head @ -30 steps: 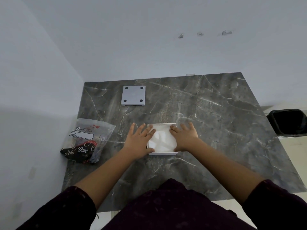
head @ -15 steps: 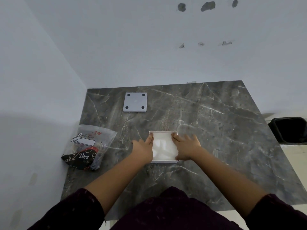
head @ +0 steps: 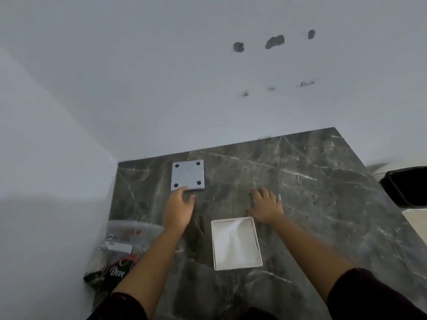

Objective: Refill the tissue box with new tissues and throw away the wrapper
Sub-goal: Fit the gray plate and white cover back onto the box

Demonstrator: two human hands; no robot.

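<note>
A crumpled wrapper (head: 115,257) printed with the word "Dove" lay at the left edge of a dark marble counter (head: 312,204), its white label too blurred to read. Near the middle sat an open white tissue box (head: 236,244) filled with white tissues. The left hand (head: 178,210) reached, fingers loosely spread, to touch a grey square lid (head: 187,176), while the right hand (head: 265,205) rested flat and empty beyond the box.

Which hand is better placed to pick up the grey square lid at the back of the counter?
Left. The left hand has its fingertips at the near edge of the grey lid, open and empty. The right hand hovers farther right, beyond the filled tissue box.
</note>
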